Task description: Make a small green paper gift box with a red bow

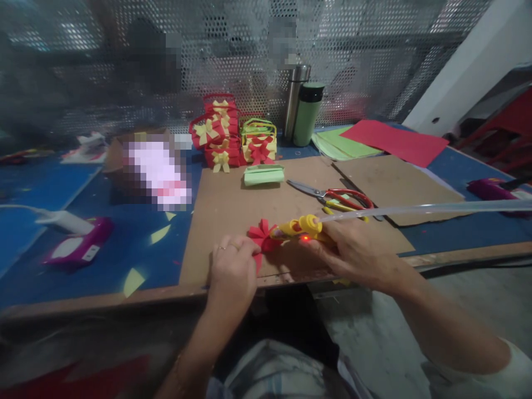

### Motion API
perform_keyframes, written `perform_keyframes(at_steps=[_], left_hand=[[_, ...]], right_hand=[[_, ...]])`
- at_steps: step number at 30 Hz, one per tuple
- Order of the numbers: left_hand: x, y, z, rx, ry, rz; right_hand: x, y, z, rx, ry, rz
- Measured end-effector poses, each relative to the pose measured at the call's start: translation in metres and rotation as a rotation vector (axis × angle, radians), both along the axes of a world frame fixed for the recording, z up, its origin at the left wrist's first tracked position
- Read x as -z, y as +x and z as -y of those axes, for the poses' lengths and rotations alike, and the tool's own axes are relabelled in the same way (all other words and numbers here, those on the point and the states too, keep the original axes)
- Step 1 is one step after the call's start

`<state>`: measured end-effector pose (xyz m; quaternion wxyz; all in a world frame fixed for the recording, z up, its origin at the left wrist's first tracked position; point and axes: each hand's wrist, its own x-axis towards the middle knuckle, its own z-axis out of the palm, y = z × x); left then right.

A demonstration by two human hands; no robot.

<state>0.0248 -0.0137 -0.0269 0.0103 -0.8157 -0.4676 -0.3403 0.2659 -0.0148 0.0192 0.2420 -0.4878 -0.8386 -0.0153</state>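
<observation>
Blue counter [162, 269] w/ cardboard [224, 205]; L hand [235, 263] holding red bow [262, 231], R hand [351, 246] gripping glue gun [297, 226], tip [275, 234] nr bow; scissors [319, 194] nearby, baskets [233, 148] behind.

I read this as a craft workshop: a yellow plastic glue gun [310, 224] in the right hand [353, 249], red-handled metal shears [321, 193] just beyond, stacked red paper baskets [231, 147] farther off.
</observation>
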Motion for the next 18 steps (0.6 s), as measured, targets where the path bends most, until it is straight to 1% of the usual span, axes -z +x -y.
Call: perform_keyframes(at_steps=[3,10,14,18], left_hand=[[-0.0002,0.0001,-0.0003,0.004,0.0,0.001],[-0.0002,0.0004,-0.0006,0.011,0.009,0.012],[0.0014,0.0012,-0.0008,0.011,0.018,0.024],[0.0009,0.0013,-0.0003,0.003,0.007,0.018]], right_hand=[[-0.0005,0.0014,0.0005,0.011,-0.009,-0.002],[-0.0061,0.0007,0.0018,0.003,0.095,-0.018],[-0.0063,0.0012,0.0011,0.009,0.069,0.001],[-0.0026,0.001,0.0008,0.032,0.003,0.021]])
